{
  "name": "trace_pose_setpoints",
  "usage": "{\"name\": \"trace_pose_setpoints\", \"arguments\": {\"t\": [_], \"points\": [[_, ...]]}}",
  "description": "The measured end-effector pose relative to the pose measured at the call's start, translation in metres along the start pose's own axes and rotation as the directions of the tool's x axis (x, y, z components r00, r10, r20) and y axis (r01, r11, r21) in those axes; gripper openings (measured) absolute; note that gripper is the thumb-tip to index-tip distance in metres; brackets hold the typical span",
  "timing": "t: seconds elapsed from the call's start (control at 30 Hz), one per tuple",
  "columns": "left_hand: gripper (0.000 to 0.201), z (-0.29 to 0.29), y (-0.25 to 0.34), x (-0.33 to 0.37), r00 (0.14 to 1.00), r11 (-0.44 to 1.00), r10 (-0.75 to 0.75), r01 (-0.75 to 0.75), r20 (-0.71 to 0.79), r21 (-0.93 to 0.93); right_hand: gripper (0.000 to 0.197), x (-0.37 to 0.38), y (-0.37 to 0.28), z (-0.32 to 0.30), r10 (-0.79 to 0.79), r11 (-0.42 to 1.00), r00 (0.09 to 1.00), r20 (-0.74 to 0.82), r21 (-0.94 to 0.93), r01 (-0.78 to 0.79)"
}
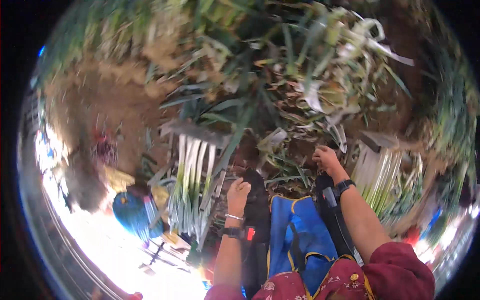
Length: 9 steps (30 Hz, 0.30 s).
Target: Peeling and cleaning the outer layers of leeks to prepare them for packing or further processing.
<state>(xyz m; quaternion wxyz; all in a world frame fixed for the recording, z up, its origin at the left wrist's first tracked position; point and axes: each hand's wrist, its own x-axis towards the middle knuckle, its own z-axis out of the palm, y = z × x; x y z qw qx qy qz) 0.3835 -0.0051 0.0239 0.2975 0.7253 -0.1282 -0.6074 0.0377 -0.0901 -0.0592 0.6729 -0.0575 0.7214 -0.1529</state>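
My left hand (238,194) is held above my left knee with its fingers curled, and nothing shows in it. Over my right knee, my right hand (326,157) is closed with its fingertips pressed together; whatever they may hold is too small or blurred to make out. Beside my left hand, a row of leeks (192,172) lies with white ends against a wooden board (196,133). To the right of my right hand, more leeks (376,175) lie against a second board (381,140). Peeled leaves and trimmings (320,97) are heaped before my hands.
More leeks stand massed at the far left (125,25) and along the right side (455,95). Brown soil (105,100) covers the left ground. A ball of blue twine (129,212) sits at the lower left. A blue apron (305,225) with yellow edging covers my lap.
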Motion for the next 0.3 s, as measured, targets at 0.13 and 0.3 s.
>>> {"name": "trace_pose_setpoints", "arguments": {"t": [0.13,0.3], "points": [[0.047,-0.035,-0.02,-0.026,0.989,0.994,-0.03,0.014,-0.147,-0.107,0.039,-0.031,-0.054,0.057,-0.2,0.909,0.964,0.176,-0.333,0.249],[0.051,-0.061,-0.066,-0.06,0.971,0.949,-0.042,-0.035,-0.237,-0.314,0.042,-0.031,-0.132,0.08,-0.2,0.737,0.943,0.265,-0.593,0.323]]}}
